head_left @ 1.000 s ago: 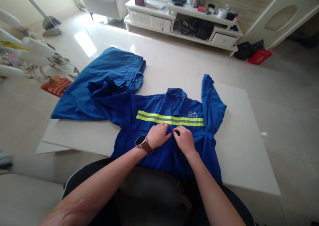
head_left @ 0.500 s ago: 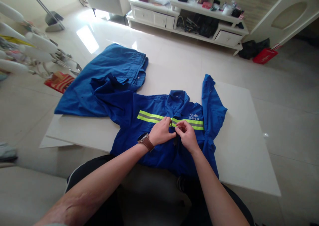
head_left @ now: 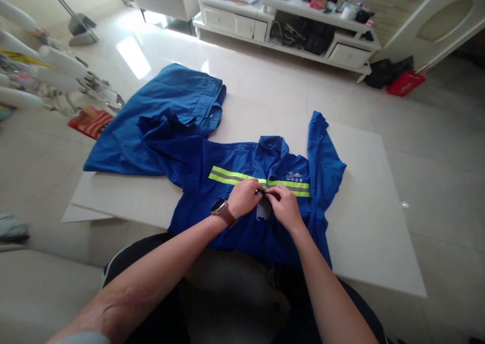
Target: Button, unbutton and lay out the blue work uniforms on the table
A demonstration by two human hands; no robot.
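Note:
A blue work jacket (head_left: 235, 157) with a yellow-green and grey reflective stripe across the chest lies front up on the white table. Its collar points away from me. My left hand (head_left: 246, 197), with a watch on the wrist, pinches the front edge of the jacket just below the stripe. Close beside it, my right hand (head_left: 284, 205) pinches the opposite front edge. The two fingertips nearly meet at the front opening. Whether a button sits between them is hidden. A light grey patch shows in the gap under my hands.
Folded blue trousers (head_left: 166, 101) lie at the table's far left, partly under the jacket's sleeve. The white table (head_left: 364, 223) extends right. Beyond it stand a white TV cabinet (head_left: 242, 26) with clutter and a red bag (head_left: 405, 84) on the floor.
Both hands have drawn the jacket's front edges up and together slightly. The front opening now gapes below them, and a light grey patch has come into view.

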